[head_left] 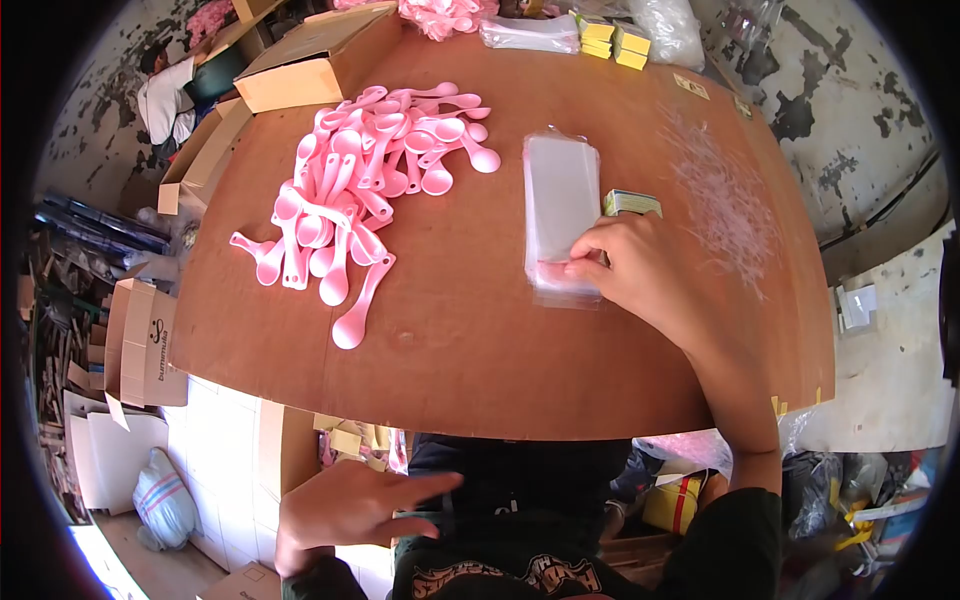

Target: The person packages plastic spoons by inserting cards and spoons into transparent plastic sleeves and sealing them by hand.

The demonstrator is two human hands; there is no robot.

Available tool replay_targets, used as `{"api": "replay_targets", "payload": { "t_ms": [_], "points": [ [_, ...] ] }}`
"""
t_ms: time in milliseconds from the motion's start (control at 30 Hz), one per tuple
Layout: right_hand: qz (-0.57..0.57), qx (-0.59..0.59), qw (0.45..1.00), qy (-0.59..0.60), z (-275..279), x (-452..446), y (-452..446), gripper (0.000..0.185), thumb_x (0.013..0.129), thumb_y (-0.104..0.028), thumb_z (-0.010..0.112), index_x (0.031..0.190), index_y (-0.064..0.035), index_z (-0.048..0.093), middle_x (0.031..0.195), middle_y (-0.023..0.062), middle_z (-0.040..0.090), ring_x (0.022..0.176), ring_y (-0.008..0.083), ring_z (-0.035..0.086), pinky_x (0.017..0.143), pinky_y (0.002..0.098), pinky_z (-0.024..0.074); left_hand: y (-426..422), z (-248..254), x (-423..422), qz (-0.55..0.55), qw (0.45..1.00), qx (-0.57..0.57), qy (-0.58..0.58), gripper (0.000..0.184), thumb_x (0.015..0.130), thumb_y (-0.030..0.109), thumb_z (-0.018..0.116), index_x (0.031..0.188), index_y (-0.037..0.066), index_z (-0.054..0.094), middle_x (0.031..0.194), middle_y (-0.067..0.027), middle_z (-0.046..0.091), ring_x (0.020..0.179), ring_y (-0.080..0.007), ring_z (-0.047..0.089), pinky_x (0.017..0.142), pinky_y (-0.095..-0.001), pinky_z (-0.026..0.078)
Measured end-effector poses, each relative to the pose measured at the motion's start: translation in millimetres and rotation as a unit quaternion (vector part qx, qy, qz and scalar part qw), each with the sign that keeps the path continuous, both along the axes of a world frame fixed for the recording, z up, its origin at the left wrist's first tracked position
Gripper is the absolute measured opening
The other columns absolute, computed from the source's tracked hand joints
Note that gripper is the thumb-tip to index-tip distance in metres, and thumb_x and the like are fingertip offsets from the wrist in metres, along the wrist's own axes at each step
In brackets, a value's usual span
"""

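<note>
A stack of clear plastic bags (563, 195) lies flat on the brown table, right of its middle. My right hand (630, 268) is at the stack's lower right end, thumb and forefinger pinched on a bag's edge. A small green-and-white box (632, 202) sits just beyond the knuckles, beside the stack. Below the table's front edge, my left hand (365, 502) hangs in front of my body, holding nothing, with fingers stretched apart. A pile of pink plastic scoops (350, 180) covers the left part of the table; one scoop (362, 305) lies at its near end.
An open cardboard box (315, 62) stands at the table's back left. Along the back are more plastic bags (530, 34) and yellow small boxes (613, 42). Thin clear plastic strips (720, 200) are scattered on the right. A person (168, 95) is at the far left.
</note>
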State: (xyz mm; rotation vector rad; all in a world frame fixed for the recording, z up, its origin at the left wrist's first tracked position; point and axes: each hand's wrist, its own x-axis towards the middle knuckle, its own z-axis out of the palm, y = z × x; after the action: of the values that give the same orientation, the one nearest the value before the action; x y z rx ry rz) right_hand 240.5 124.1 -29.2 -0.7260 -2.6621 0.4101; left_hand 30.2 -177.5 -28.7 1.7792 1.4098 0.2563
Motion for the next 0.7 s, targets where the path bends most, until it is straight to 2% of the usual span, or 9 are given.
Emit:
{"api": "replay_targets", "payload": {
  "t_ms": [67,200,267,367,433,467,533,633,700],
  "points": [
    [0.004,0.026,1.0,0.003,-6.2,0.0,0.9,0.009,0.076,-0.013,0.07,0.074,-0.0036,0.072,0.072,0.0096,0.067,0.068,0.0267,0.064,0.065,0.039,0.0467,19.6,14.1,10.2,-0.106,0.985,0.128,-0.044,0.052,0.085,0.036,0.069,0.129,0.011,0.057,0.065,-0.0075,0.063,0.056,-0.0285,0.063,0.049,-0.0386,0.048],
    [0.009,0.085,0.996,0.012,-8.3,4.7,-2.4,0.012,0.081,-0.013,0.065,0.076,-0.0051,0.072,0.077,0.0087,0.068,0.075,0.0276,0.062,0.074,0.041,0.0423,74.1,32.6,16.9,-0.119,0.963,0.239,-0.042,0.041,0.088,0.032,0.067,0.123,0.011,0.061,0.059,-0.0069,0.058,0.05,-0.0295,0.06,0.046,-0.0419,0.046],
    [-0.001,0.08,0.997,0.001,-8.5,5.2,-2.8,0.012,0.082,-0.012,0.063,0.077,-0.0057,0.072,0.078,0.0086,0.067,0.077,0.0279,0.062,0.075,0.0417,0.0408,106.9,33.6,12.4,-0.12,0.944,0.305,0.033,0.033,0.089,0.026,0.066,0.116,0.007,0.064,0.062,-0.0058,0.059,0.048,-0.0309,0.058,0.047,-0.0433,0.048],
    [-0.001,0.081,0.997,0.008,-17.3,6.2,-0.1,0.013,0.083,-0.011,0.061,0.079,-0.0063,0.072,0.078,0.0086,0.067,0.079,0.028,0.061,0.075,0.0423,0.0393,159.4,32.0,11.8,-0.075,0.963,0.248,0.079,0.031,0.086,0.022,0.067,0.111,0.004,0.065,0.077,-0.008,0.063,0.059,-0.0309,0.063,0.054,-0.0419,0.051],
    [0.007,0.09,0.996,0.027,-19.5,6.4,1.6,0.013,0.083,-0.011,0.061,0.079,-0.0063,0.072,0.077,0.0088,0.067,0.078,0.0278,0.062,0.074,0.0424,0.0394,187.1,-4.5,10.9,-0.059,0.902,0.424,0.055,0.034,0.082,0.022,0.069,0.111,0.003,0.064,0.102,-0.0112,0.064,0.084,-0.0287,0.066,0.071,-0.0391,0.053],
    [0.006,0.072,0.997,0.032,-20.5,6.7,1.4,0.013,0.084,-0.011,0.061,0.079,-0.0062,0.071,0.076,0.0092,0.066,0.077,0.0282,0.062,0.074,0.0425,0.0395,191.9,-16.7,12.6,-0.06,0.902,0.423,0.056,0.034,0.082,0.022,0.069,0.111,0.003,0.064,0.102,-0.0112,0.064,0.084,-0.0287,0.066,0.071,-0.0391,0.053],
    [0.003,0.054,0.998,0.036,-21.9,7.6,2.2,0.012,0.084,-0.011,0.06,0.079,-0.0061,0.071,0.075,0.0096,0.066,0.075,0.0286,0.062,0.074,0.0427,0.0396,197.7,-34.2,16.7,-0.069,0.898,0.434,0.022,0.038,0.081,0.024,0.069,0.112,0.003,0.063,0.119,-0.0116,0.059,0.108,-0.0275,0.059,0.09,-0.0394,0.049],
    [-0.036,0.042,0.994,0.09,-20.8,8.8,2.4,0.01,0.084,-0.01,0.062,0.077,-0.0058,0.068,0.074,0.0106,0.065,0.071,0.0295,0.061,0.073,0.0423,0.04,194.8,-45.6,19.2,-0.08,0.872,0.477,0.073,0.041,0.081,0.026,0.07,0.114,0.003,0.063,0.123,-0.011,0.057,0.117,-0.0273,0.054,0.101,-0.0422,0.042],
    [-0.071,0.03,0.973,0.216,-18.7,6.4,3.7,0.008,0.084,-0.008,0.063,0.077,-0.0062,0.065,0.072,0.0093,0.064,0.067,0.0289,0.06,0.07,0.04,0.04,194.1,-45.9,18.6,-0.078,0.875,0.472,0.072,0.041,0.081,0.027,0.07,0.113,0.003,0.063,0.124,-0.0113,0.057,0.118,-0.0273,0.053,0.102,-0.043,0.041]
  ]
}}
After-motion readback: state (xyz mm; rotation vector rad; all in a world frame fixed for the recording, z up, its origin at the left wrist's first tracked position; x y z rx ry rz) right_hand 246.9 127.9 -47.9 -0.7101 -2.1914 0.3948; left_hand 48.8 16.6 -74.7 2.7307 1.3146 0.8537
